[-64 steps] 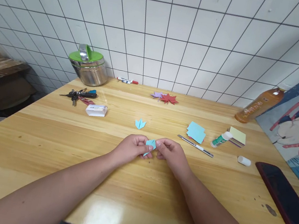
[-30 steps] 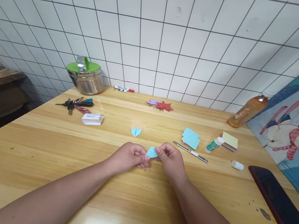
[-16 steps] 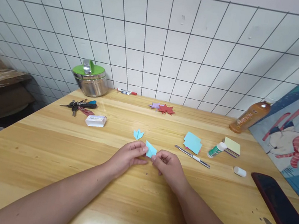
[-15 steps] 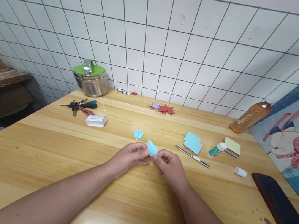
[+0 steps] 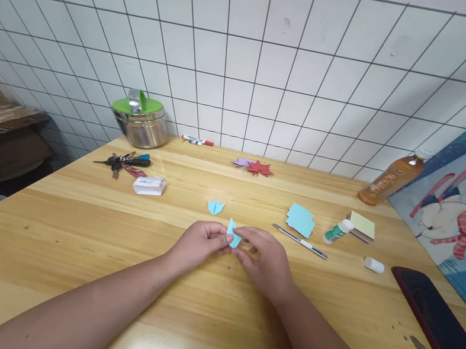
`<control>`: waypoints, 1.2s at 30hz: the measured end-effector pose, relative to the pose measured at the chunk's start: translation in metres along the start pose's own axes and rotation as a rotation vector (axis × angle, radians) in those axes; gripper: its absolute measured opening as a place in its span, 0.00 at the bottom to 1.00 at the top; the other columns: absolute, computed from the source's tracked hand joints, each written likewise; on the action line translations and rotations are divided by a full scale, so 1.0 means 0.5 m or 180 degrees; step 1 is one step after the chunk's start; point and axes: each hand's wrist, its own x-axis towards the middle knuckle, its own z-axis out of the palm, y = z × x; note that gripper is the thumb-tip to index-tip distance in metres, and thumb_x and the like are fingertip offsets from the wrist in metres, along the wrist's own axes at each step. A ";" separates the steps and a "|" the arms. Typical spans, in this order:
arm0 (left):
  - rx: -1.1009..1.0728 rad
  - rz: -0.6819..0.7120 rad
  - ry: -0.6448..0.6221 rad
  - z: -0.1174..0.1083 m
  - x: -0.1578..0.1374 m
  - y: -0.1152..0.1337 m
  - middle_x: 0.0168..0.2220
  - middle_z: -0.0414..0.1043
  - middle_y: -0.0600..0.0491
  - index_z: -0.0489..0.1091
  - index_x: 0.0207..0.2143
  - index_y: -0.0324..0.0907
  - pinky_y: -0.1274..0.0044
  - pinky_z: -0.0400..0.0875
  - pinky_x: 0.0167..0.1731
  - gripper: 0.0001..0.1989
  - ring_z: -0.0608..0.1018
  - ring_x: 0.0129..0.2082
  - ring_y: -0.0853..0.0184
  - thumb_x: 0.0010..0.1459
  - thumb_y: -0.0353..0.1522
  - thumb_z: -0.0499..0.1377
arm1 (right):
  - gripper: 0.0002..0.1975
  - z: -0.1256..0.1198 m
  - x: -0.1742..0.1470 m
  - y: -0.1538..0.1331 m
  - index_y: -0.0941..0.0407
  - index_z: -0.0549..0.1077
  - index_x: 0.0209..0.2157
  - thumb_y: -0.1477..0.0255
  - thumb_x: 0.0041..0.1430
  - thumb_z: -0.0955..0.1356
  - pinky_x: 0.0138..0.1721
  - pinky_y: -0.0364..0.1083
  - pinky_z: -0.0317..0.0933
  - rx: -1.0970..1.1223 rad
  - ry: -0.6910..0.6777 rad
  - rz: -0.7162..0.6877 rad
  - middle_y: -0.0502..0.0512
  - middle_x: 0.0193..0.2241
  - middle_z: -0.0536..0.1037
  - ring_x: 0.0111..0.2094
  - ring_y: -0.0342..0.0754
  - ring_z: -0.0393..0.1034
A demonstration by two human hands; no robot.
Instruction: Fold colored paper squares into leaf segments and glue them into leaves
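Observation:
Between my hands is a small light-blue folded paper [image 5: 232,238], its pointed tip facing up and away from me. My left hand [image 5: 201,244] pinches its left side, thumb on top. My right hand [image 5: 265,258] grips the right side, with the index finger over the paper's face and the thumb at its lower edge. Just beyond them, a finished-looking light-blue folded paper piece [image 5: 215,207] with three points lies on the table. To the right of my right hand lie a stack of light-blue paper squares [image 5: 300,220] and a craft knife [image 5: 300,242].
On the wooden table [image 5: 107,273] stand a glue stick [image 5: 338,231], its cap [image 5: 374,265], a sticky-note pad [image 5: 361,226], a phone [image 5: 436,325] and a bottle [image 5: 395,178]. Keys [image 5: 124,162], a small box [image 5: 149,185], a lidded pot [image 5: 143,122], a marker [image 5: 197,141] and a red paper leaf [image 5: 260,168] lie beyond.
My right hand has shifted its hold, its index finger now reaching over the paper's face. The folded paper has turned and looks narrower from here.

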 end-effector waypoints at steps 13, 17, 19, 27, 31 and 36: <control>0.0065 0.0119 -0.0100 0.002 -0.002 0.003 0.30 0.77 0.50 0.73 0.30 0.38 0.76 0.68 0.36 0.12 0.76 0.32 0.65 0.45 0.37 0.64 | 0.08 0.011 -0.001 0.001 0.52 0.74 0.36 0.71 0.54 0.65 0.28 0.42 0.64 0.0655 0.0318 0.0510 0.53 0.34 0.77 0.31 0.44 0.70; -0.0172 0.0112 -0.0485 0.009 -0.007 0.012 0.35 0.77 0.49 0.73 0.35 0.37 0.73 0.66 0.42 0.15 0.76 0.37 0.64 0.45 0.37 0.64 | 0.07 0.017 -0.001 -0.003 0.53 0.74 0.34 0.72 0.54 0.65 0.29 0.42 0.63 0.0594 0.0412 0.0406 0.53 0.33 0.76 0.30 0.44 0.69; -0.0192 0.0073 -0.0477 0.012 -0.006 0.011 0.34 0.77 0.49 0.74 0.35 0.37 0.72 0.66 0.43 0.15 0.77 0.37 0.63 0.45 0.37 0.64 | 0.06 0.017 0.000 -0.004 0.53 0.73 0.34 0.72 0.54 0.65 0.29 0.43 0.62 0.0461 0.0404 0.0376 0.53 0.32 0.76 0.29 0.44 0.68; -0.0044 0.0112 -0.0312 0.013 -0.004 0.004 0.32 0.77 0.50 0.74 0.33 0.37 0.74 0.67 0.40 0.14 0.76 0.35 0.63 0.45 0.38 0.64 | 0.03 0.019 0.002 -0.008 0.54 0.71 0.29 0.71 0.53 0.65 0.24 0.41 0.57 0.0593 0.0399 0.0704 0.50 0.25 0.72 0.24 0.42 0.63; -0.0121 0.0179 -0.0353 0.014 -0.007 0.003 0.33 0.77 0.50 0.73 0.34 0.38 0.74 0.67 0.40 0.13 0.76 0.37 0.63 0.46 0.36 0.64 | 0.04 0.026 0.004 -0.014 0.54 0.70 0.28 0.68 0.53 0.65 0.20 0.40 0.53 0.1059 0.0472 0.1079 0.47 0.19 0.67 0.19 0.41 0.59; -0.0059 0.0211 -0.0360 0.018 -0.009 0.002 0.34 0.76 0.49 0.73 0.37 0.38 0.72 0.66 0.42 0.15 0.75 0.38 0.62 0.48 0.38 0.62 | 0.06 0.028 0.006 -0.017 0.55 0.69 0.28 0.67 0.52 0.66 0.24 0.42 0.59 0.1467 0.0577 0.1233 0.50 0.21 0.71 0.23 0.44 0.65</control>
